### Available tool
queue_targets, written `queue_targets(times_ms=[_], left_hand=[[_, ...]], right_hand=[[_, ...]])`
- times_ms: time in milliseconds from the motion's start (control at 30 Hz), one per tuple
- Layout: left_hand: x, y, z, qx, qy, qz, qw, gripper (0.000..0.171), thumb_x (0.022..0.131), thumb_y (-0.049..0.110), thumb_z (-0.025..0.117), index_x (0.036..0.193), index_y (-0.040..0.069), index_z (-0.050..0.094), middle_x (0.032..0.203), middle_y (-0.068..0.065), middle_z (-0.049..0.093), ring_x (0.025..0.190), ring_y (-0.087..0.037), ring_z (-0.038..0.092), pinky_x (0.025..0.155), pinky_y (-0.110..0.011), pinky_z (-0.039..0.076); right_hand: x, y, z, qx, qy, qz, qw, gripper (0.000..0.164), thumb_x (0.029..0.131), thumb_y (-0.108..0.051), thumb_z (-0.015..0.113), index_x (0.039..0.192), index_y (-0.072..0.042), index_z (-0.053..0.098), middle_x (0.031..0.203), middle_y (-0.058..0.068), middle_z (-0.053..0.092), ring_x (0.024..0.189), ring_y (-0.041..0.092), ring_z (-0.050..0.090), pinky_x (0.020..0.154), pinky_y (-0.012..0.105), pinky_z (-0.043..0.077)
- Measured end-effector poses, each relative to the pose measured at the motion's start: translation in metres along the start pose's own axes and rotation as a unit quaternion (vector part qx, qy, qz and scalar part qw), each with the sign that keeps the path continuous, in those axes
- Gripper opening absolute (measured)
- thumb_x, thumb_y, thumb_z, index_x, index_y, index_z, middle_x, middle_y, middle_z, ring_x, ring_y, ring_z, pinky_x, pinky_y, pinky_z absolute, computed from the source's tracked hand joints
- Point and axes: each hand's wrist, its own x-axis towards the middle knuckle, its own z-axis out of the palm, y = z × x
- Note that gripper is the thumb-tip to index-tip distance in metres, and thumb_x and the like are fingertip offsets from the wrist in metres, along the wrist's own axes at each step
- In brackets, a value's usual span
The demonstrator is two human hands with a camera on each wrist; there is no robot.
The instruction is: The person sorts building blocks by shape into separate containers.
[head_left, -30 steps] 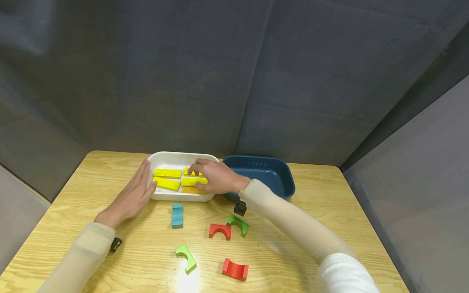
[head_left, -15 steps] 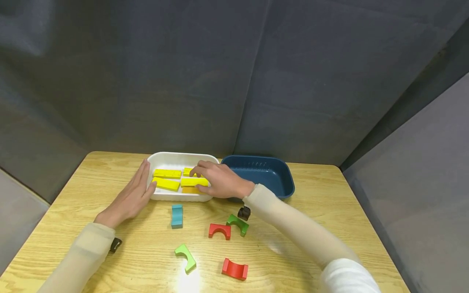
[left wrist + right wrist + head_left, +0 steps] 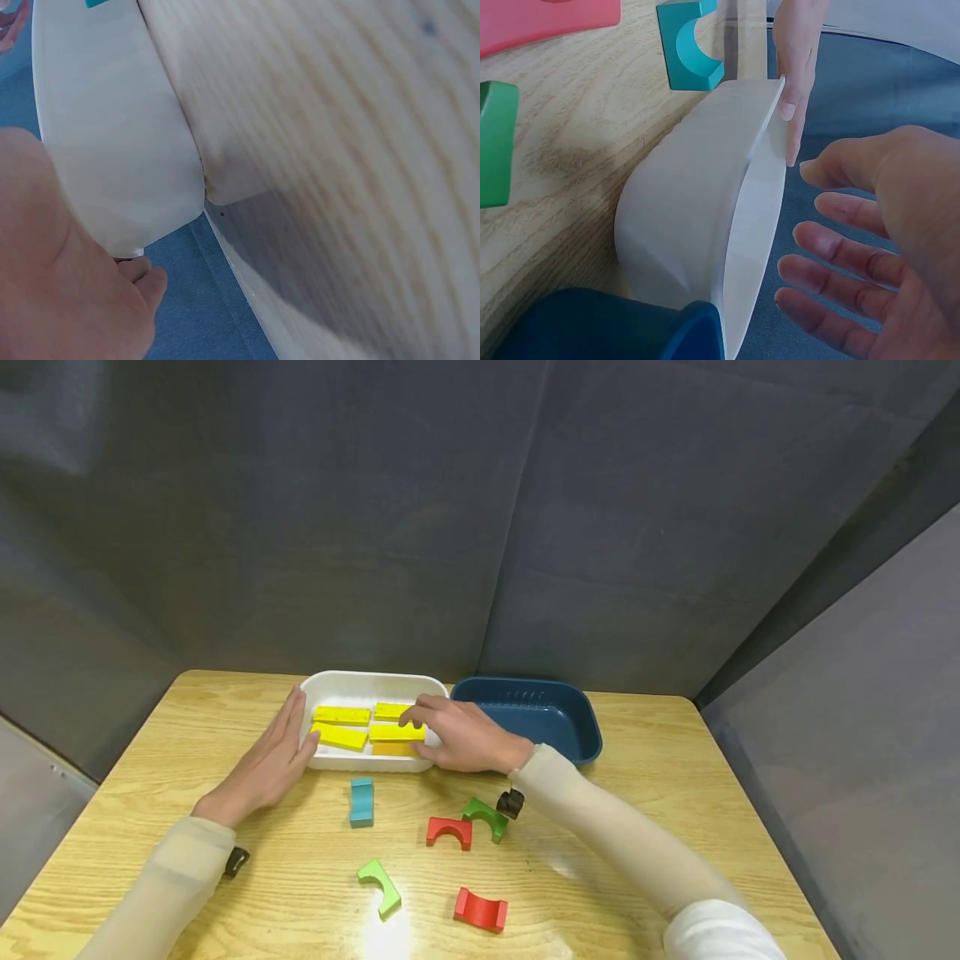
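A white tray (image 3: 367, 763) holds several yellow blocks, lying flat in two columns. My left hand (image 3: 272, 758) rests with straight fingers along the tray's left end; in the left wrist view that hand (image 3: 75, 285) is right at the tray's corner. Over the tray's right end is my right hand (image 3: 465, 735), partly covering the right-hand blocks. The right wrist view shows this hand (image 3: 885, 247) with fingers spread and loosely bent, nothing between them, above the rim of the tray (image 3: 675, 202). A yellow block (image 3: 396, 732) lies just beside its fingertips in the head view.
A dark blue tray (image 3: 555, 727) stands right beside the white one. In front lie notched blocks: blue (image 3: 362, 802), red (image 3: 448, 832), green (image 3: 487, 818), light green (image 3: 381, 888) and another red block (image 3: 480, 911). A dark grey curtain (image 3: 360, 527) hangs behind the table.
My right hand has drawn back to the right, off the yellow blocks, uncovering more of them. The left hand stays at the tray's end.
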Motion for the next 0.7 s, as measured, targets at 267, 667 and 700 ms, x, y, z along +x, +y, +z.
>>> queue_targets(times_ms=[267,667,700], left_hand=[[0.002,0.001,0.0,0.001,-0.002,0.002,1.0,0.08,0.116,0.042,0.034,0.17,0.002,-0.01,0.178,-0.011,-0.019,0.165,-0.042,-0.001,0.131,-0.062,0.013],[0.0,-0.002,0.0,0.002,-0.002,-0.003,1.0,0.08,0.116,0.041,0.035,0.17,0.003,-0.011,0.178,-0.01,-0.02,0.165,-0.042,-0.002,0.13,-0.063,0.013],[0.0,-0.002,0.0,0.001,-0.002,-0.003,1.0,0.08,0.116,0.041,0.035,0.17,0.003,-0.011,0.178,-0.01,-0.02,0.165,-0.042,-0.001,0.13,-0.063,0.013]], right_hand=[[-0.01,0.004,0.001,0.013,0.007,-0.004,1.0,0.039,0.102,-0.026,0.074,0.138,-0.012,0.069,0.128,0.007,0.068,0.091,0.016,0.066,0.079,0.028,0.056],[-0.027,0.009,0.0,0.018,0.017,0.004,1.0,0.035,0.102,-0.027,0.074,0.134,-0.014,0.07,0.123,0.003,0.068,0.097,0.017,0.065,0.077,0.026,0.055],[-0.029,0.01,0.0,0.017,0.019,0.006,1.0,0.035,0.102,-0.026,0.074,0.134,-0.014,0.07,0.123,0.002,0.068,0.098,0.016,0.065,0.078,0.026,0.055]])
